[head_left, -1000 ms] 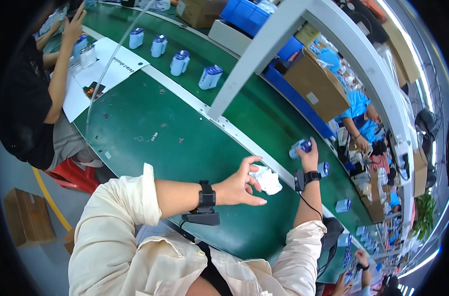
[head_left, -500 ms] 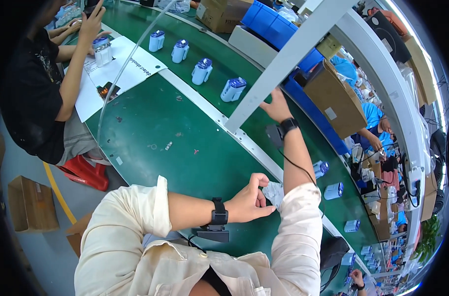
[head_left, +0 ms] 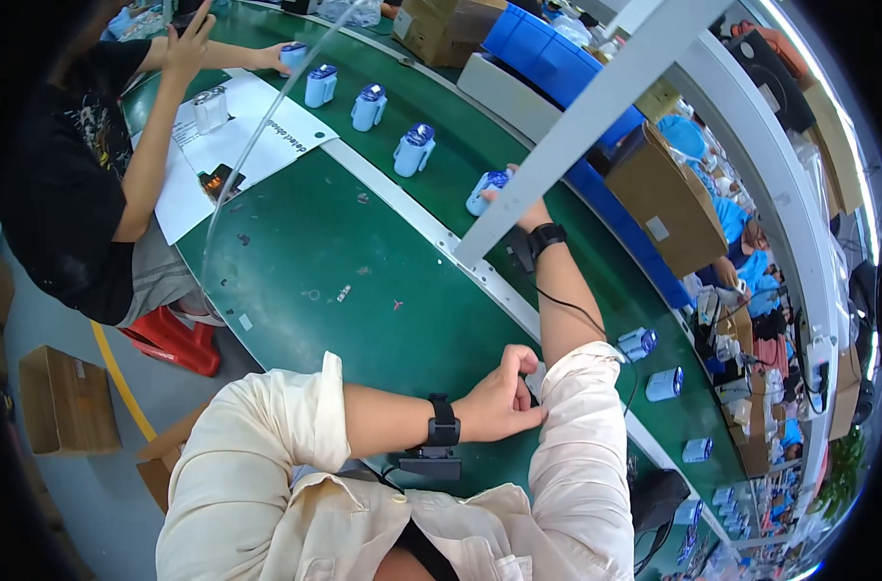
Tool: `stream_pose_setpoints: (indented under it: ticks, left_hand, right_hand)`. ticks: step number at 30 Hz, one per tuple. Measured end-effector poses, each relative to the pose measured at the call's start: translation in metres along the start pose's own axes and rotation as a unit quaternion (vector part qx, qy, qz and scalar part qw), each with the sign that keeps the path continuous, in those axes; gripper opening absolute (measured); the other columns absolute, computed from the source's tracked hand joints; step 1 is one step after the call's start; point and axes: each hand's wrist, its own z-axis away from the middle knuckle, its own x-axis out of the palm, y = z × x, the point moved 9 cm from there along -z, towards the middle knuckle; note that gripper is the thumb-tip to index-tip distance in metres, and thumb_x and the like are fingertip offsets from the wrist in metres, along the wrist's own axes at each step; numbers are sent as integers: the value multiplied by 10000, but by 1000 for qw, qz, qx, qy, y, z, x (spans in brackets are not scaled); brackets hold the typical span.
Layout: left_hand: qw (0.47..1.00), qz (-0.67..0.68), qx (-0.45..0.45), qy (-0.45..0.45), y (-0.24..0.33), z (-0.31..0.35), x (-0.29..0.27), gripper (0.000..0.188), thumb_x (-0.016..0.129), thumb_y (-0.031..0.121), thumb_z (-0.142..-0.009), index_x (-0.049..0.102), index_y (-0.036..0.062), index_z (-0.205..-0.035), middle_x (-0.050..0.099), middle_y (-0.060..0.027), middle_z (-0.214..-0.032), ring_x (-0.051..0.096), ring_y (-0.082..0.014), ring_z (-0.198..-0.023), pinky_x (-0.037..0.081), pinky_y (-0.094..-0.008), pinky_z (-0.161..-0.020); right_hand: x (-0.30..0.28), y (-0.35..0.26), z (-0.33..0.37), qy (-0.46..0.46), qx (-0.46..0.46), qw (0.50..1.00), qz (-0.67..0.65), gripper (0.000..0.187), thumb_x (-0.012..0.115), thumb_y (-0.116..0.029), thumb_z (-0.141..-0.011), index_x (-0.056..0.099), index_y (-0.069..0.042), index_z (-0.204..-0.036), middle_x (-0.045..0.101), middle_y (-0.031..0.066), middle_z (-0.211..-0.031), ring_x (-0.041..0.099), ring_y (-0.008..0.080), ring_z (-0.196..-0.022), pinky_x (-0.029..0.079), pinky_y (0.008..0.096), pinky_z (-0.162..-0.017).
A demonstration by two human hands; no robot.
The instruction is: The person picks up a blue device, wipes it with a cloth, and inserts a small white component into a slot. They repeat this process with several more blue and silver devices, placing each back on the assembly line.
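Note:
My right hand reaches past the white post to the green conveyor. Its thumb and fingers are around a light-blue bottle-shaped device with a dark-blue patterned top; the post and hand partly hide it. Nearer my body, my left hand hovers over or rests on the green table, fingers curled and thumb stretched toward my right sleeve. A whitish crumpled piece shows at its fingertips, mostly hidden, so what it grips is unclear. More such devices stand upright along the conveyor, one of them just left of my right hand.
A slanting white post rises between table and conveyor. At the left, a co-worker's hand touches another device near a white sheet bearing a clear container. Blue bins and cartons line the far side.
My right hand has come down and left onto a device and closed around it. The co-worker's hand has moved from the white sheet to a device on the conveyor. My left hand stays curled.

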Motion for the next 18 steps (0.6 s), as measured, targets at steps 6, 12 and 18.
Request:
stream_pose_setpoints:
  ticks: [6, 12, 18]
  left_hand:
    - [992, 86, -54, 69, -25, -5, -12, 665, 728, 128, -843, 209, 89, -1257, 400, -115, -1162, 558, -139, -769, 504, -269, -666]
    - [851, 494, -168, -60, -8, -7, 11, 875, 764, 392, -807, 252, 43, -1425, 492, -140, -1303, 619, -196, -987, 509, -367, -878]
    - [814, 385, -185, -394, 25, 27, 50, 856, 817, 289, -749, 336, 57, -1417, 536, -112, -1310, 579, -178, -1118, 468, -357, -969]
  right_hand:
    - [-72, -27, 123, 2, 33, 986, -163, 997, 842, -154, -654, 278, -26, -1466, 552, 157, -1228, 552, 265, -1151, 440, 367, -1004]
    - [-60, -164, 269, -225, -76, 894, -381, 1106, 759, -49, -601, 149, -53, -1523, 545, 168, -1229, 548, 283, -1163, 415, 383, -1027]
    - [-45, -188, 355, -189, -34, 902, -387, 1025, 699, -32, -664, 144, -55, -1526, 545, 144, -1251, 529, 287, -1191, 394, 394, -1043]
